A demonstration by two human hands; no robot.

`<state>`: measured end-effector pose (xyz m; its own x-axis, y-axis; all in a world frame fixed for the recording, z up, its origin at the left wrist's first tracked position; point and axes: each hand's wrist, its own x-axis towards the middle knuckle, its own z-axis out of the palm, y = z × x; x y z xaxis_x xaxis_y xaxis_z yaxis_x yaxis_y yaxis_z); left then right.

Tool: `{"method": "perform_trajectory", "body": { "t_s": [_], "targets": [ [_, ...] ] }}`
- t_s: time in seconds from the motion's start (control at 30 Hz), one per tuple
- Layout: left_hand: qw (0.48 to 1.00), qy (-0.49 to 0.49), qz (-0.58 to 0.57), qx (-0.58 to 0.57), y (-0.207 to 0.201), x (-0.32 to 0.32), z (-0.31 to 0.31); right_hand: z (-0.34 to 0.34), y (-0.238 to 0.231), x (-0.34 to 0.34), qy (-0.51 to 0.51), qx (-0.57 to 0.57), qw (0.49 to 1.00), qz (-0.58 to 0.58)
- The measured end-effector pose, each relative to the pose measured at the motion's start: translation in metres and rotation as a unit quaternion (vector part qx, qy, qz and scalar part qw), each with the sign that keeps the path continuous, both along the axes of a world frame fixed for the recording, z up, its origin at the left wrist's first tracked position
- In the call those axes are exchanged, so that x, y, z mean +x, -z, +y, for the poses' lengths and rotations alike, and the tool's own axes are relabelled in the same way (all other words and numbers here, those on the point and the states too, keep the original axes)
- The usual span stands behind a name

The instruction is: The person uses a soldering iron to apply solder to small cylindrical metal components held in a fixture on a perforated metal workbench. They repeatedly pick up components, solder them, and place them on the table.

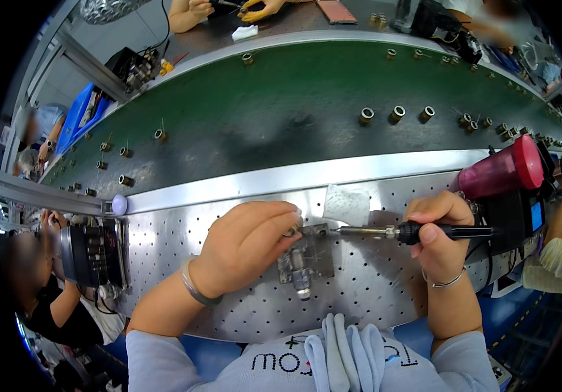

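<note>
My right hand [443,235] grips a soldering iron [418,232] by its black handle. The iron's metal tip points left and lies close to a small metal fixture plate [320,258]. At the plate's upper left corner, my left hand [245,248] is closed in a pinch on a small metal part [289,232], mostly hidden by the fingers. A metal cylinder [302,277] lies along the fixture, its end toward me. Just beyond the plate is a flat whitish pad [347,204].
A perforated metal worktop [379,294] lies under my hands. Beyond its rail runs a green conveyor belt [281,98] with several small metal cylinders [397,114]. At right stand a pink cup [503,171] and a black soldering station [516,222]. A black device [91,255] sits left. Other people work around.
</note>
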<state>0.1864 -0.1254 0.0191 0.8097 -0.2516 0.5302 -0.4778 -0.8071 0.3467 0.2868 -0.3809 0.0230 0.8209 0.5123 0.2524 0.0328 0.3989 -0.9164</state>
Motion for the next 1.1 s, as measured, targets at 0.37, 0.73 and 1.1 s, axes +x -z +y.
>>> {"method": "perform_trajectory", "body": {
  "t_s": [0.37,0.73,1.1],
  "targets": [
    [0.995,0.033,0.028,-0.089,-0.006,-0.022,-0.008,0.004,0.002,-0.002,0.017,-0.014,1.000,-0.002],
    [0.794,0.026,0.285,-0.536,-0.013,-0.009,0.007,0.003,0.007,-0.003,-0.005,-0.004,1.000,-0.008],
    [0.634,0.167,0.535,-0.532,0.001,0.013,0.020,0.005,0.006,-0.006,-0.085,-0.002,0.992,-0.096]
  ]
}}
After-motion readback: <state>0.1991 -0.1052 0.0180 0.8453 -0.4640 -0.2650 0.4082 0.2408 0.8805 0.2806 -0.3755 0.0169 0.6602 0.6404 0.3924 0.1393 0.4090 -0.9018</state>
